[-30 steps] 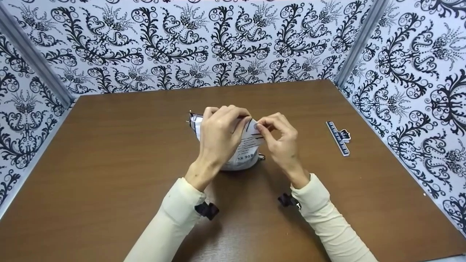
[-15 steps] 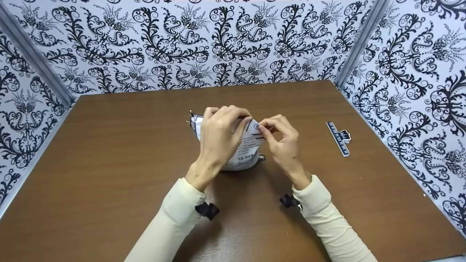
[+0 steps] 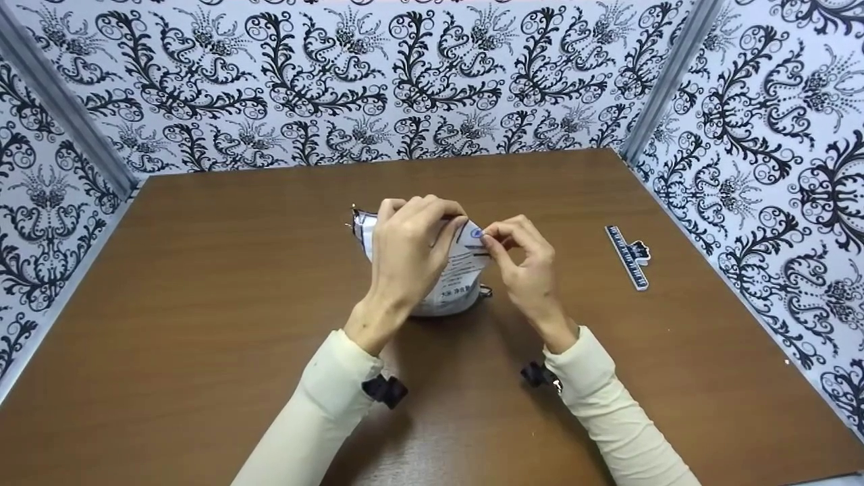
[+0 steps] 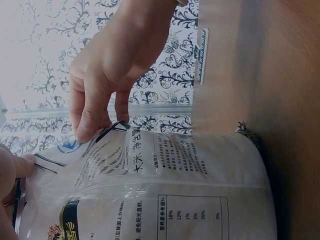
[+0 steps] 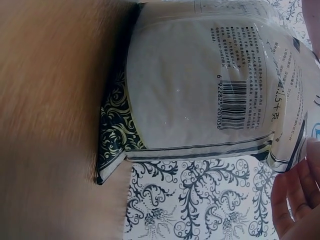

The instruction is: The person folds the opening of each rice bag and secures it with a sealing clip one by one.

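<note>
A white plastic bag of rice stands upright on the table, printed with black text and, near its top, a blue mark. From the left, my left hand pinches the bag's top edge between thumb and fingers and hides much of the bag in the head view. At the top right corner, next to the blue mark, my right hand pinches the film with thumb and index finger. The bag looks full in the right wrist view, its barcode facing that camera. In the left wrist view, the right hand is above the bag's top corner.
A long black-and-white clip lies on the brown table, to the right of the hands. Patterned panels enclose the back and both sides. Each wrist carries a small black camera.
My right hand has slid slightly right and down along the bag's corner, showing more of the blue mark. The left hand keeps its place and its pinch.
</note>
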A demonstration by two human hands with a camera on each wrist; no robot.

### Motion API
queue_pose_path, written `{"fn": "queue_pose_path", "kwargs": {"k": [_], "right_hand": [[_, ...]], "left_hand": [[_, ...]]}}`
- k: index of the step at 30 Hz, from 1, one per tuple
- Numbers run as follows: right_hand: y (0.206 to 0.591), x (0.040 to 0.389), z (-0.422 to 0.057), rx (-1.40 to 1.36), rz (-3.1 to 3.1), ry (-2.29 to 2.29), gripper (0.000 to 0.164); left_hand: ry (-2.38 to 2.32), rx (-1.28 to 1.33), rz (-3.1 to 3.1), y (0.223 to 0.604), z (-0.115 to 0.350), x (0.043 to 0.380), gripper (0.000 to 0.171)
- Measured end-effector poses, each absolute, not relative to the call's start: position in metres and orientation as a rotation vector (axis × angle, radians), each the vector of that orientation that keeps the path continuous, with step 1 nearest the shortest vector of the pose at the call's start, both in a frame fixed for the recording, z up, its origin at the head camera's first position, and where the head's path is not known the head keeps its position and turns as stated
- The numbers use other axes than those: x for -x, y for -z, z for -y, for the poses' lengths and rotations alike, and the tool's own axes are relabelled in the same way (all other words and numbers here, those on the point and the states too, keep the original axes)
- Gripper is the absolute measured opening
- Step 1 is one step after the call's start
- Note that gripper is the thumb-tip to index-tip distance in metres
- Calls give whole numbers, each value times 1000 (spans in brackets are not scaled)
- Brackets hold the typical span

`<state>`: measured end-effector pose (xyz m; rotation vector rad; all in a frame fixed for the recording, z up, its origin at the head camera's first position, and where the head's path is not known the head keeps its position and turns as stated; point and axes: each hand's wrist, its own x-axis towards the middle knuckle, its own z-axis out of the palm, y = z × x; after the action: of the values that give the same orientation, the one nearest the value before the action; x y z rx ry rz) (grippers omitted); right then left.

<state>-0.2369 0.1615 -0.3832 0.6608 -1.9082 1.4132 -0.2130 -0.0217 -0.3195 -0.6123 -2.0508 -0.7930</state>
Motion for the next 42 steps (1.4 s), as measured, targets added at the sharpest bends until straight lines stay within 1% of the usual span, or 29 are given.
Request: {"fn": "queue_pose_path", "kwargs": {"k": [20, 25, 32, 42], "right_hand": [[392, 238, -168, -684, 1933, -1401, 10], [394, 237, -169, -673, 1955, -1383, 6], [396, 237, -169, -662, 1959, -1375, 5], [399, 239, -173, -663, 1960, -1358, 4]], "left_hand": [[783, 611, 2046, 320, 22, 213, 9], [789, 611, 2042, 321, 21, 213, 7], [793, 609, 2052, 320, 21, 213, 10], [793, 611, 2055, 320, 21, 213, 8]]}}
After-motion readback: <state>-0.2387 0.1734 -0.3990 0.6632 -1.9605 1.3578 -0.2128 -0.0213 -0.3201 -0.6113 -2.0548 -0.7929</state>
